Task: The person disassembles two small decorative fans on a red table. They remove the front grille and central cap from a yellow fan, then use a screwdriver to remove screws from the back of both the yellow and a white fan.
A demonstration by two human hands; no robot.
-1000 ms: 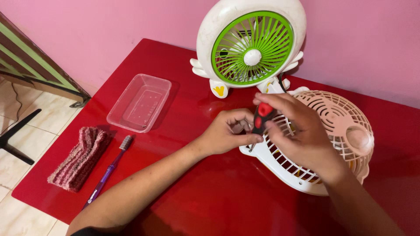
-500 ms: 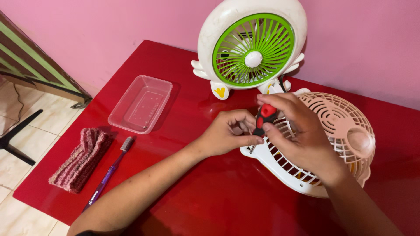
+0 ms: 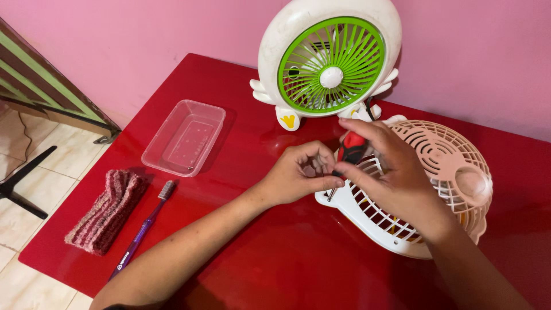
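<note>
On the red table (image 3: 275,270), at its right side: one small pink-and-white fan (image 3: 442,172), laid flat with its grille facing up. Right hand (image 3: 390,172): fingers closed round the red-and-black handle of a screwdriver (image 3: 349,150), held nearly upright, tip down at the fan's white near-left corner. Left hand (image 3: 298,172): fingertips pinched together at the shaft low down, steadying it just beside the tip. Step in hand, by my reading: working a screw at that corner; the screw itself is too small to make out. The next move calls for the tip kept seated and the shaft kept upright. Also present: green-grilled white fan (image 3: 330,60), upright behind; clear plastic tray (image 3: 185,136); purple toothbrush (image 3: 143,227); knitted pink cloth (image 3: 106,209).
</note>
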